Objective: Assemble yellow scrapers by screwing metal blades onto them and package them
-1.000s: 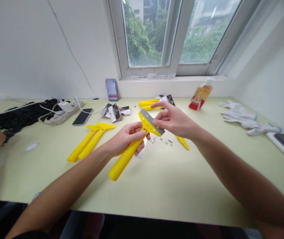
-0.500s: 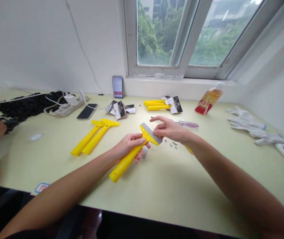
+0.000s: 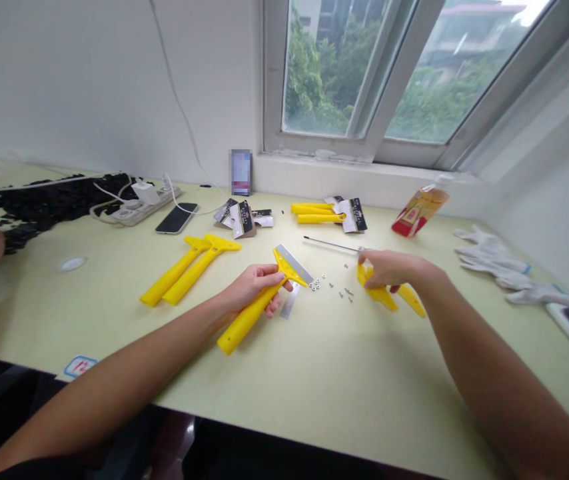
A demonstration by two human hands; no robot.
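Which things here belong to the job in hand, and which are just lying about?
Likely the job:
- yellow scraper in the left hand
- yellow pieces at the right hand
- loose blade
- nuts
- screws
- screwdriver

Likely just lying about:
- flat phone
- power strip
- bottle
- gloves

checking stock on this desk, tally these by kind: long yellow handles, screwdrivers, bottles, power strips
Long yellow handles: 5 (1 in the left hand, 2 left of it, 2 at the back)
Screwdriver: 1
Bottle: 1
Power strip: 1
Total: 8
Yellow pieces at the right hand are partly hidden, so left out.
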